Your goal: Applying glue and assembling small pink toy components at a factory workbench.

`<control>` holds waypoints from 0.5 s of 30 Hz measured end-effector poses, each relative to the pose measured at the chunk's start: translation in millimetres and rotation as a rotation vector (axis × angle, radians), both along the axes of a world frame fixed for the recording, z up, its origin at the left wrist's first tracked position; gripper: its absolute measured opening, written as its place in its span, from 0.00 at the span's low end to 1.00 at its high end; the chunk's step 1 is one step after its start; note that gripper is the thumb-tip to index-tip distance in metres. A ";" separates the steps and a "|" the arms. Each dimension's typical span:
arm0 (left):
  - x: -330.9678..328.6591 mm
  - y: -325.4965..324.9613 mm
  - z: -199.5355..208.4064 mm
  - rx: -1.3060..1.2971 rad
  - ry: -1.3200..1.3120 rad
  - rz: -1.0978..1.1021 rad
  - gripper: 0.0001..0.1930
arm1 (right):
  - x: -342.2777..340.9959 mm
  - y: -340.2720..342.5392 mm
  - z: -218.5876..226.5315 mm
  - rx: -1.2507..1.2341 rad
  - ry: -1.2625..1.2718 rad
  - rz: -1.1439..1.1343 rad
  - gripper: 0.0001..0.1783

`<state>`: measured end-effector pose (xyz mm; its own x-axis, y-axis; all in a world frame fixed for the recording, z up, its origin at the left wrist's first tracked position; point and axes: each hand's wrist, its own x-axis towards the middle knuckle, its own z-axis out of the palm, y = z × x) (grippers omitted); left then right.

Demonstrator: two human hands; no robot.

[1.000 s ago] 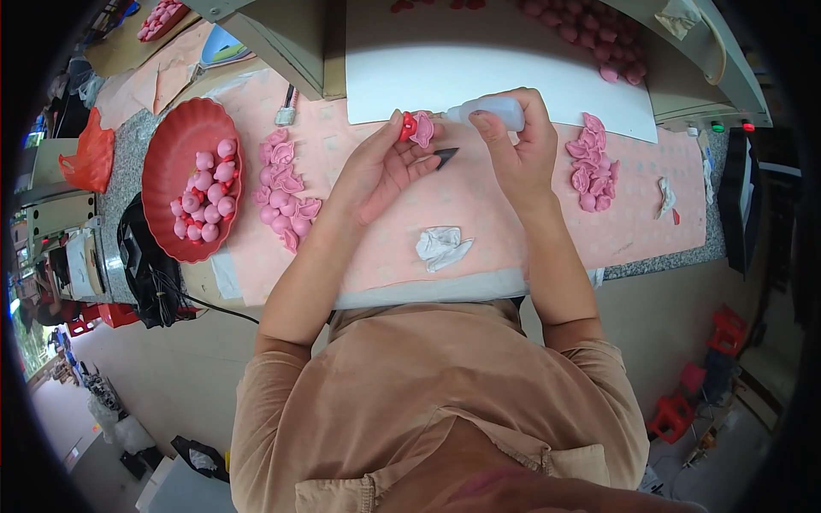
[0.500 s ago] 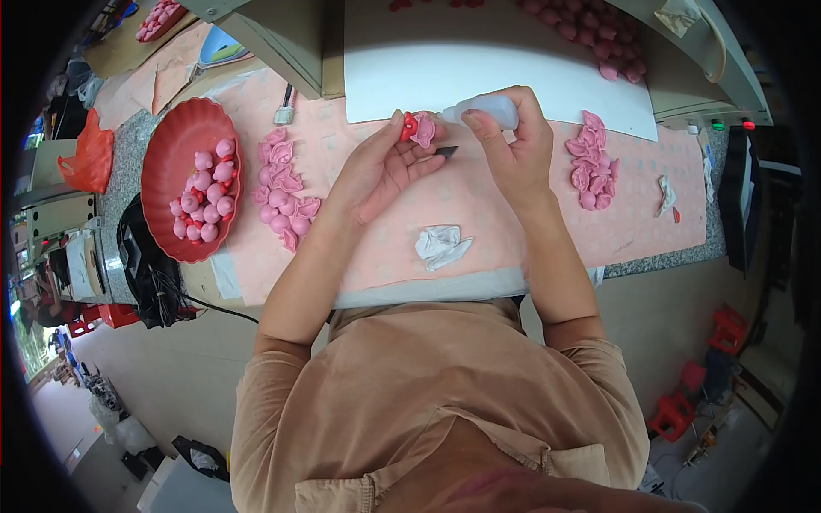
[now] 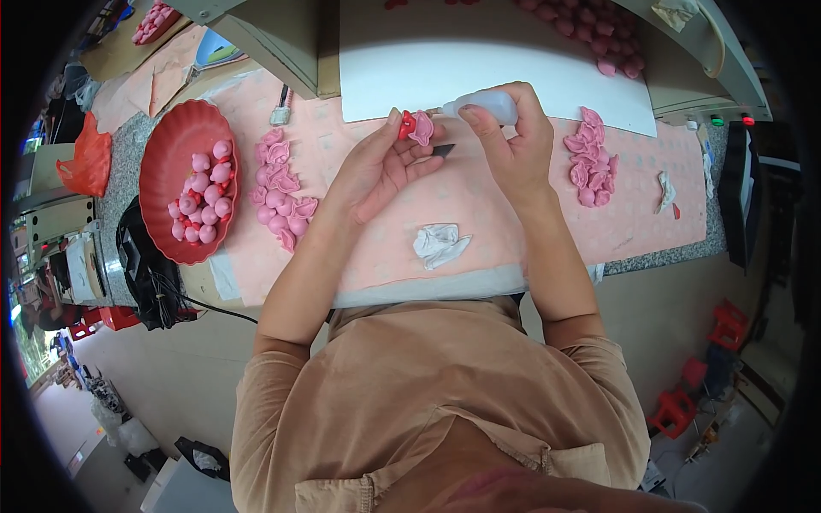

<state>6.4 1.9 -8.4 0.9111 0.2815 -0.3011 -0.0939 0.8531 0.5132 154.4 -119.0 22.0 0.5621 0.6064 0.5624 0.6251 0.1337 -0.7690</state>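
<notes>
Pink-and-red frilled piece (image 3: 414, 126), pinched between thumb and finger of my left fingers (image 3: 385, 131), held up above the cloth-covered counter (image 3: 487, 224), near the lower edge of a white sheet (image 3: 479, 60). My lower left fingers hang loosely curled, a little apart, palm turned up. Pinching at the red side seems meant to leave the pink ruffle exposed to the right. My right fingers (image 3: 481, 123) are wrapped around a pale translucent squeeze bottle (image 3: 493, 107), tipped on its side, presumably so the narrow nozzle can point at the ruffle. Nozzle very near the piece; cannot tell if touching.

Appearance: red part rounded and shiny, toward my thumb; pink part matte-looking, with a wavy, folded rim. Finer detail too small to read.

Surroundings: pink moulded parts, ruffles and balls (image 3: 276, 184) in a strip to the left, more ruffles (image 3: 590, 162) to the right, likely sorted for easy reach. Scalloped red bowl (image 3: 156, 171) at far left, with pink-and-red balls (image 3: 201, 195) gathered inside. Crumpled white tissue (image 3: 440, 245) close to me, perhaps for wiping. Dark pointed object (image 3: 444, 150) just beside my left fingertips; contact unclear.
</notes>
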 end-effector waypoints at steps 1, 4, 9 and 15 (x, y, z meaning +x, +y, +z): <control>-0.1 0.2 0.3 0.000 -0.001 0.004 0.22 | 0.1 0.5 0.2 0.003 0.005 0.005 0.17; -0.1 0.7 0.8 -0.007 -0.002 0.015 0.22 | 0.2 -1.2 1.5 0.022 0.021 -0.003 0.17; 1.2 1.2 0.5 -0.009 -0.006 0.006 0.22 | 0.0 0.2 2.8 0.018 0.040 -0.001 0.17; 0.8 1.3 0.9 -0.001 -0.007 0.008 0.22 | -0.5 -0.3 3.1 0.017 0.022 -0.005 0.17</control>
<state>7.2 3.2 -7.6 0.9110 0.2882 -0.2951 -0.1042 0.8531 0.5113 154.0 -119.3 25.0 0.5771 0.5939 0.5605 0.6091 0.1441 -0.7799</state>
